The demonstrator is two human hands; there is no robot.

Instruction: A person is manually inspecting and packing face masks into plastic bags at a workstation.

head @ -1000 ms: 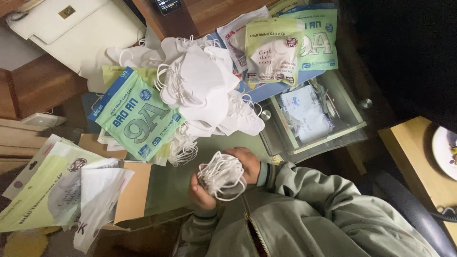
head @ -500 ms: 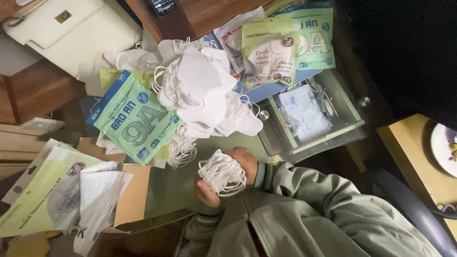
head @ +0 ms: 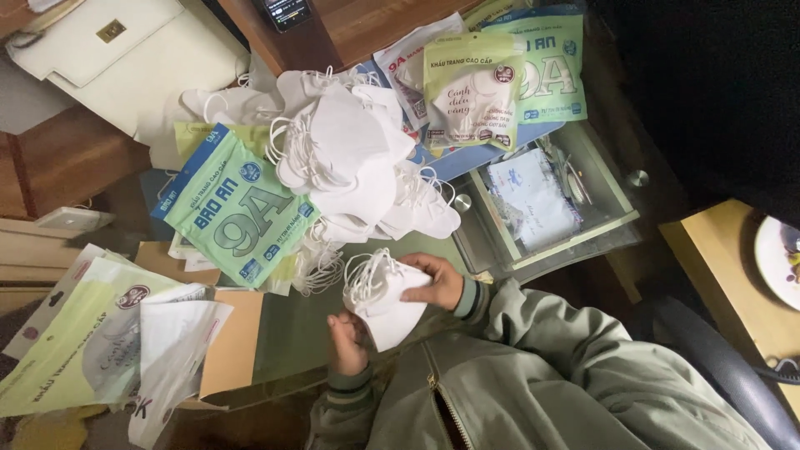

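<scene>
Small stack of white masks (head: 387, 304), held above the near edge of the desk (head: 296, 333), close in front of the jacket. Ear loops (head: 367, 271) standing up in a loose bunch at the upper left of the stack. Right hand (head: 437, 283) on the upper right edge, grip clamped on the stack with the thumb on top. Left hand (head: 346, 342) under the lower left corner, grip closed on it too, though probably only lightly; the fingers are hidden behind the masks.

For good handling: press the folded edges level with both hands, so that no mask slides out of the stack. Gather the loops to one side before squeezing; otherwise easy to catch on the fingers. Hold the stack low, near the desk, and use flat pressure, not a pinch with the fingertips, to avoid creasing the thin material.

Just beyond the hands, a big pile of loose masks (head: 350, 158) with tangled loops; better not to touch it with the stack. Left of the pile, a green and blue packet (head: 237, 221). Further left, flat open packets (head: 83, 350). To the right, an open drawer (head: 546, 200) with papers inside.
</scene>
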